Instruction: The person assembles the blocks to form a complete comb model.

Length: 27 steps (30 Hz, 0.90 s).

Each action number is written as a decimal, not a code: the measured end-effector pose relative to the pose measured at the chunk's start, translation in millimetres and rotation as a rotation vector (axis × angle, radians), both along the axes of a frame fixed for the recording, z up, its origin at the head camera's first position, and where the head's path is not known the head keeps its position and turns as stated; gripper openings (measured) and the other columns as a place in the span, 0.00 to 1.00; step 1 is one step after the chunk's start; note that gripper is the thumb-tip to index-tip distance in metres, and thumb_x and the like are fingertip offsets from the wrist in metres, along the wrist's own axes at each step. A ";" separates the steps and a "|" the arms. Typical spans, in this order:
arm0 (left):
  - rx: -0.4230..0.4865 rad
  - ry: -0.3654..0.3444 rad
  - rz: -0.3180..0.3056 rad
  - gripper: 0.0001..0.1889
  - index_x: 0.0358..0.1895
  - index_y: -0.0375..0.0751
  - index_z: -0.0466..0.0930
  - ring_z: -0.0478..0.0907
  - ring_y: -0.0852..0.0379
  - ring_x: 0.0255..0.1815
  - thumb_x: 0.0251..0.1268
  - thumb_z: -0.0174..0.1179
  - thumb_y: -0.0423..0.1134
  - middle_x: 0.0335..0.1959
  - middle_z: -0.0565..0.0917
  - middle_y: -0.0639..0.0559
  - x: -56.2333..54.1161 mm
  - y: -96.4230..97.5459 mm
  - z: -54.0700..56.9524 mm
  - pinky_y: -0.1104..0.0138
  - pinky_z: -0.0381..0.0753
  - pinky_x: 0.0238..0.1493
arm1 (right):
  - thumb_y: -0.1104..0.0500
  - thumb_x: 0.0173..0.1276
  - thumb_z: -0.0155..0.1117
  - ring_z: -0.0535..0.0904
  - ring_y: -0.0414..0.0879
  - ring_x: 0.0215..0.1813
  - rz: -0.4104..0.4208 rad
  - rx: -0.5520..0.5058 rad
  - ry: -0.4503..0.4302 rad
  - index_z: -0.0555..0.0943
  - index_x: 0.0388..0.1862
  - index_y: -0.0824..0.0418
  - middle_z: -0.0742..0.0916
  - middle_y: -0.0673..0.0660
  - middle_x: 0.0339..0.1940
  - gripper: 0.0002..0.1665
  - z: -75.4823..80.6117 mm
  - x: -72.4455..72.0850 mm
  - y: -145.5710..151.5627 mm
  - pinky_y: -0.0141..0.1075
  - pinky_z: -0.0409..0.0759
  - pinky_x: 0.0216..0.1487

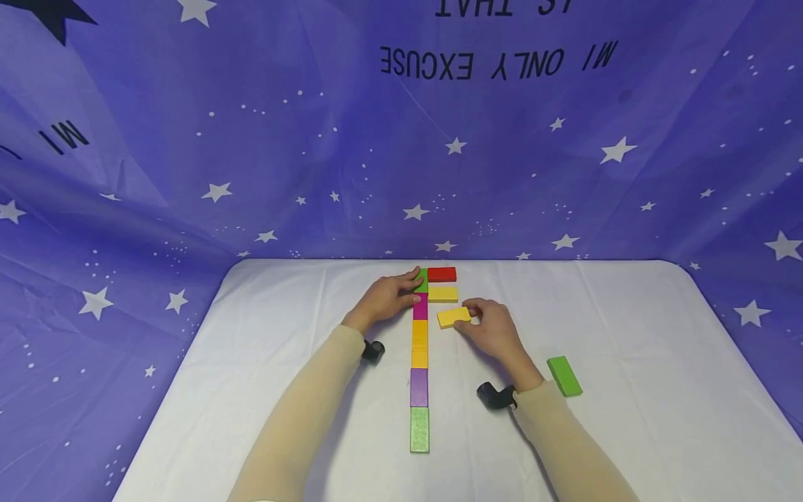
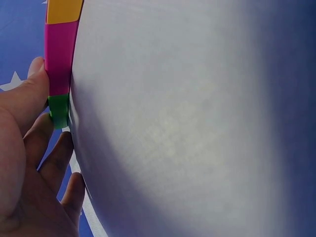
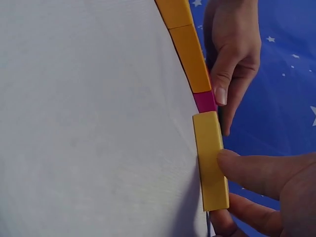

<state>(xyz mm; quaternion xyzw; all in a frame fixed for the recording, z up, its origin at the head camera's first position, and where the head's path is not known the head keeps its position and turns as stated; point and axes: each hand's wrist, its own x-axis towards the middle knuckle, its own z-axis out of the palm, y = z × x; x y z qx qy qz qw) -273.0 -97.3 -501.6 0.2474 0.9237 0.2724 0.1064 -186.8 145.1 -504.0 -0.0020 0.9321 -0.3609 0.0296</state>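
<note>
A straight column of coloured blocks runs toward the viewer: a green block (image 1: 423, 280), a magenta block (image 1: 420, 307), two orange blocks (image 1: 419, 336), a purple block (image 1: 419, 388) and a light green block (image 1: 419, 429). At its far end my left hand (image 1: 390, 295) rests fingers on the green block, thumb by the magenta one (image 2: 60, 59). My right hand (image 1: 494, 328) pinches a yellow block (image 3: 211, 160) between thumb and fingers, just right of the column. Beyond it, a red block (image 1: 442, 275) and another yellow block (image 1: 443, 295) lie sideways against the column's right side.
A loose green block (image 1: 564, 376) lies right of my right forearm on the white tablecloth (image 1: 659, 390). Dark wrist-worn devices (image 1: 495, 396) sit at both cuffs. A purple star-printed cloth (image 1: 314, 174) rises behind the table's far edge.
</note>
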 end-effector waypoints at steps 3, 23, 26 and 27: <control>-0.002 0.004 -0.001 0.29 0.72 0.53 0.71 0.62 0.51 0.77 0.70 0.63 0.50 0.77 0.63 0.61 -0.4 0.0 -0.3 0.56 0.59 0.77 | 0.53 0.63 0.74 0.72 0.53 0.43 -0.002 -0.005 -0.001 0.82 0.59 0.66 0.84 0.59 0.41 0.29 0.1 -0.6 -0.9 0.43 0.72 0.46; -0.015 -0.006 -0.003 0.29 0.72 0.53 0.70 0.61 0.52 0.77 0.70 0.63 0.50 0.77 0.63 0.62 0.3 0.3 2.8 0.57 0.58 0.77 | 0.50 0.60 0.77 0.74 0.51 0.39 -0.021 0.011 -0.034 0.83 0.53 0.65 0.83 0.55 0.35 0.28 3.4 -4.3 -16.8 0.42 0.76 0.43; -0.022 -0.001 -0.003 0.29 0.72 0.54 0.70 0.61 0.51 0.77 0.70 0.63 0.50 0.77 0.63 0.62 0.2 0.3 3.0 0.57 0.59 0.77 | 0.50 0.60 0.77 0.74 0.51 0.38 -0.011 0.010 -0.021 0.83 0.53 0.65 0.83 0.56 0.35 0.27 2.9 -4.7 -16.9 0.42 0.76 0.42; -0.023 0.000 -0.003 0.29 0.72 0.54 0.70 0.61 0.51 0.77 0.70 0.63 0.50 0.77 0.63 0.62 0.2 0.2 3.2 0.57 0.59 0.77 | 0.50 0.60 0.77 0.74 0.51 0.38 -0.009 0.009 -0.017 0.83 0.53 0.66 0.83 0.56 0.35 0.27 2.7 -4.9 -16.9 0.42 0.75 0.42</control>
